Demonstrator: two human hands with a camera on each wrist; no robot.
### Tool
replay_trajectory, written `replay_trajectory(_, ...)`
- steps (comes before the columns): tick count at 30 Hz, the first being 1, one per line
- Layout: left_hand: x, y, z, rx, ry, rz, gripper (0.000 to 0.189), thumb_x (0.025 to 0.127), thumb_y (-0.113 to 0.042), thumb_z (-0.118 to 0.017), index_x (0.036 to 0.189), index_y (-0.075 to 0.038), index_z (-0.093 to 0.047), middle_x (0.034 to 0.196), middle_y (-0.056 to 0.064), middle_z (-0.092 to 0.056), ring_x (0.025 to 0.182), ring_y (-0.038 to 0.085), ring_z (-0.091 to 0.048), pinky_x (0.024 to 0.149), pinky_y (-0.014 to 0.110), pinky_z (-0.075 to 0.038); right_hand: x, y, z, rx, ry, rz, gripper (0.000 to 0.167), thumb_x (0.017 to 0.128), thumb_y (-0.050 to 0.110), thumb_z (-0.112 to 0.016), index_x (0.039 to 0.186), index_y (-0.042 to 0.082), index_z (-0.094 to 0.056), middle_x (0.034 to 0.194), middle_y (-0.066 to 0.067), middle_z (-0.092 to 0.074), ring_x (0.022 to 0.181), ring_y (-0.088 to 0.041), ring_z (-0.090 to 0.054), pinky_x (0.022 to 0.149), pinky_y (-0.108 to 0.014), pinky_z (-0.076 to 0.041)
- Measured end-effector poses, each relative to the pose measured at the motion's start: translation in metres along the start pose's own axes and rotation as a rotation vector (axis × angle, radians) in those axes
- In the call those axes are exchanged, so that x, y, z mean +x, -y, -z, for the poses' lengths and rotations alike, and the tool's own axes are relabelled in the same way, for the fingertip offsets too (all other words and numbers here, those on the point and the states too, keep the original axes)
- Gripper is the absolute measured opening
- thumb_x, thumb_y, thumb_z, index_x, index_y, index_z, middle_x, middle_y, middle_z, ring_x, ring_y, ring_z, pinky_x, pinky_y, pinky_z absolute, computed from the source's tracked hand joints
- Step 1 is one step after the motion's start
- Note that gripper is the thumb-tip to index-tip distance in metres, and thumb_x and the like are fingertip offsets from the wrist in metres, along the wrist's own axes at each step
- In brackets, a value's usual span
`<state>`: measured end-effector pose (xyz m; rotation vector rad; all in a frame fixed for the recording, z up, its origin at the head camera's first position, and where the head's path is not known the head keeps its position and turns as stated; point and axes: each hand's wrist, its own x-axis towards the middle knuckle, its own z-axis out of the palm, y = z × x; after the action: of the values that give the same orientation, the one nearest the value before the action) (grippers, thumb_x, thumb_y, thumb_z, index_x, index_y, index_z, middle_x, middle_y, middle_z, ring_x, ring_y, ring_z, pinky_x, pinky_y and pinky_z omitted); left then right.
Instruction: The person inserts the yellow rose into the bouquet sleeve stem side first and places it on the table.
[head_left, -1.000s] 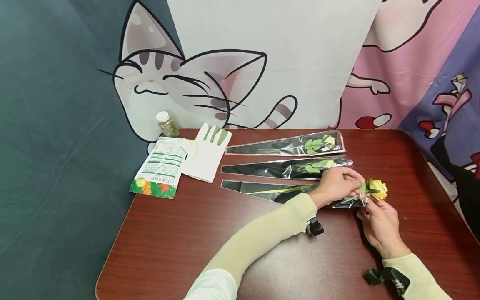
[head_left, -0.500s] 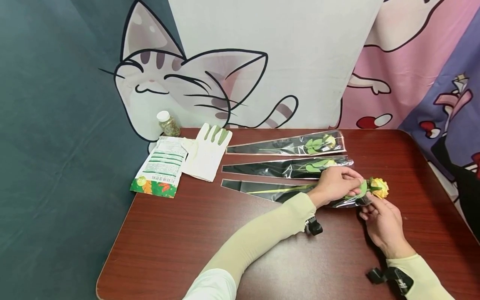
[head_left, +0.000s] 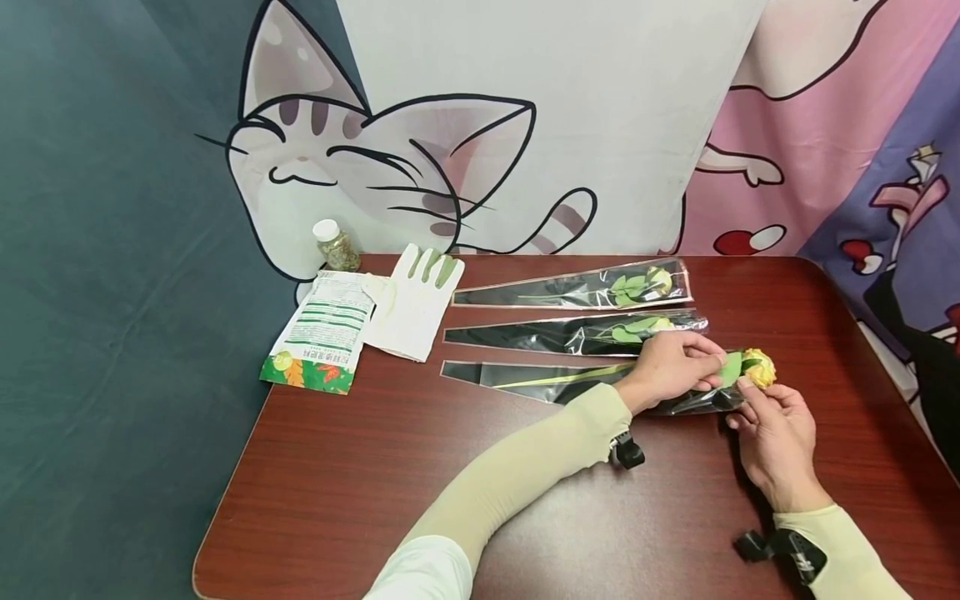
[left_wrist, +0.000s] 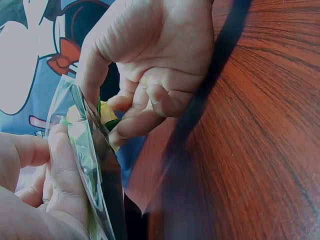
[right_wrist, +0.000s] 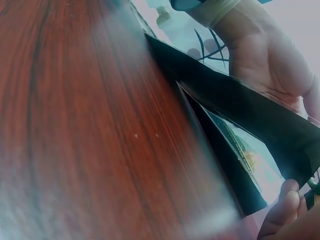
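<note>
A yellow rose point(head_left: 759, 368) with a green leaf point(head_left: 730, 369) lies in a flower sleeve point(head_left: 536, 385), clear in front and black behind. Its bloom is at the sleeve's wide right end; its stem shows farther left through the film. My left hand point(head_left: 667, 371) pinches the sleeve near its mouth, just left of the leaf. From the near right side, my right hand point(head_left: 780, 450) pinches the sleeve's edge beside the bloom. In the left wrist view, clear film point(left_wrist: 85, 145) stands between both hands. The right wrist view shows the sleeve's black back point(right_wrist: 225, 95) raised off the table.
Two more sleeved roses, one sleeve point(head_left: 570, 287) at the back and another sleeve point(head_left: 540, 335) nearer, lie behind my hands. At the left are a white glove point(head_left: 412, 312), a green-and-white packet point(head_left: 322, 333) and a white-capped jar point(head_left: 337, 250). A brown table point(head_left: 375, 483) supports everything.
The sleeve's mouth has been drawn rightward, past the leaf and up around the bloom. My right hand has shifted slightly right and away from me; my left hand has stayed nearly still.
</note>
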<state>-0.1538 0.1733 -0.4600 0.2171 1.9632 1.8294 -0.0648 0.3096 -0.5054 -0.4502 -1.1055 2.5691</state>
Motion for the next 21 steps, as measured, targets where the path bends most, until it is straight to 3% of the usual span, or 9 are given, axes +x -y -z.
replay_trajectory(2,0.001,0.001,0.000,-0.012,0.002,0.003,0.007,0.096,-0.007,-0.078,0.092,-0.013,-0.080,0.070,-0.009,-0.074,0.052,0.001,-0.066,0.054,0.018,-0.060,0.000,0.003,0.001,0.007,0.006,-0.009,0.028,0.101,-0.009,-0.061,0.116,0.011,-0.048,0.084,-0.005,-0.076,0.055,-0.016,-0.068,0.043,-0.027,-0.048)
replay_trajectory(6,0.002,0.002,0.000,-0.031,0.008,0.005,0.007,0.096,-0.006,-0.078,0.092,-0.012,-0.080,0.070,-0.008,-0.074,0.052,0.001,-0.066,0.054,0.019,-0.061,-0.002,0.007,0.006,0.019,0.102,-0.030,0.021,0.108,0.001,-0.055,0.127,0.010,-0.055,0.094,-0.008,-0.078,0.066,-0.017,-0.071,0.047,-0.028,-0.046)
replay_trajectory(10,0.002,0.003,0.000,-0.020,0.010,0.008,0.008,0.095,-0.006,-0.078,0.092,-0.012,-0.081,0.071,-0.008,-0.074,0.053,0.002,-0.067,0.055,0.020,-0.061,-0.003,0.008,0.010,0.053,0.177,-0.042,0.017,0.112,0.009,-0.049,0.120,0.010,-0.065,0.100,-0.009,-0.079,0.075,-0.019,-0.072,0.050,-0.029,-0.046)
replay_trajectory(21,0.000,0.003,0.004,0.031,0.038,0.017,0.011,0.095,-0.006,-0.077,0.089,-0.015,-0.082,0.064,-0.004,-0.075,0.051,0.001,-0.066,0.055,0.020,-0.061,-0.002,0.013,0.007,0.094,0.169,-0.028,0.021,0.111,0.005,-0.048,0.110,0.004,-0.070,0.096,-0.011,-0.078,0.071,-0.023,-0.067,0.051,-0.030,-0.038)
